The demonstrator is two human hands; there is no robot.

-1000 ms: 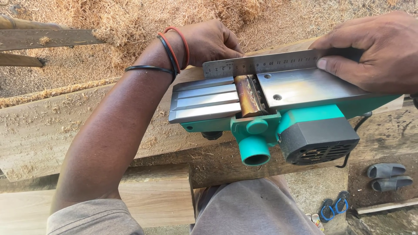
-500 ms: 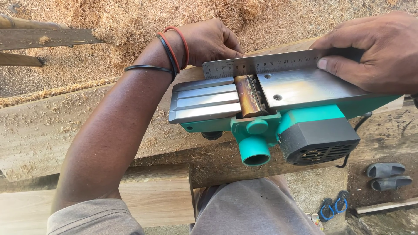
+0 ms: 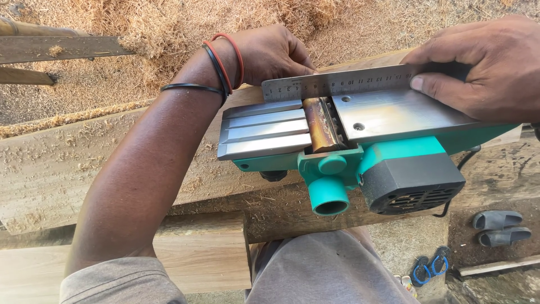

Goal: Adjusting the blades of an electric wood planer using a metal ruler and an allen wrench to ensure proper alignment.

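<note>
A: Right hand (image 3: 495,65), upper right of frame, presses the steel ruler (image 3: 343,83) flat on the upturned planer (image 3: 349,141); left hand (image 3: 270,53) curls around the ruler's other end.

B: Risk: a fingertip slipping onto the blade drum (image 3: 320,124); or the planer tipping off the plank (image 3: 84,169).

1. Single head view, looking steeply down from just above the planer (image 3: 343,146) on a plank (image 3: 84,169)
2. Close range: forearms, lap and sawdust ground (image 3: 169,28) fill frame
</note>
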